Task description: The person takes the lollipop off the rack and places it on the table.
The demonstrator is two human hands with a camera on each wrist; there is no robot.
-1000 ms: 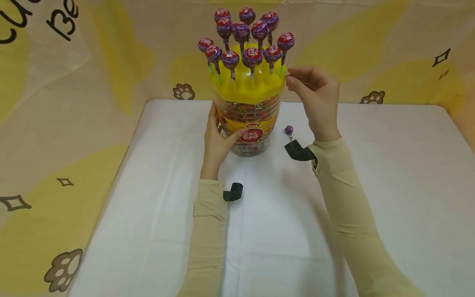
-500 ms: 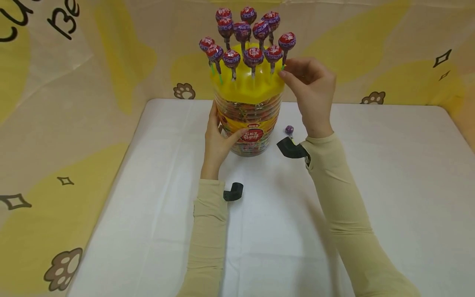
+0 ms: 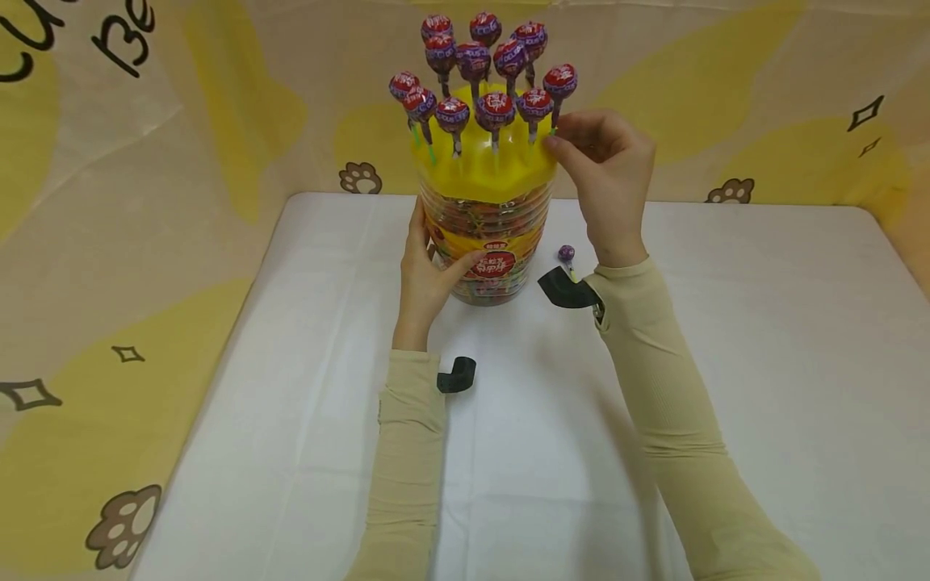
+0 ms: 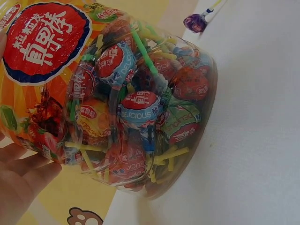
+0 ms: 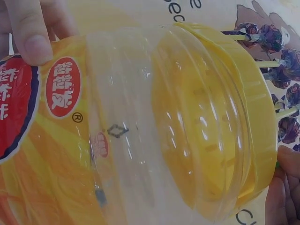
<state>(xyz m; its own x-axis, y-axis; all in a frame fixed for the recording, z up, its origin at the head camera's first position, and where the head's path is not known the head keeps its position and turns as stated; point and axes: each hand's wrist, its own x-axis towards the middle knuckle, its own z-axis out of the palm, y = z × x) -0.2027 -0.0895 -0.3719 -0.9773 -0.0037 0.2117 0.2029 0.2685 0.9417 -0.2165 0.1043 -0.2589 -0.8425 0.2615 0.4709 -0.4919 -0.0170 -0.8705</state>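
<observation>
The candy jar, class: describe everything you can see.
The jar stands upright on the table. It looks like clear, ribbed plastic, with an orange label, wrapped sweets inside and a yellow lid bearing lollipops. The left hand holds its side; the right hand pinches a lollipop stick at the lid's edge.

White table (image 3: 785,363), yellow-patterned backdrop (image 3: 668,73) — paw prints (image 3: 360,178)

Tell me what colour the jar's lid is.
Yellow; the lid shows best in the right wrist view.
</observation>
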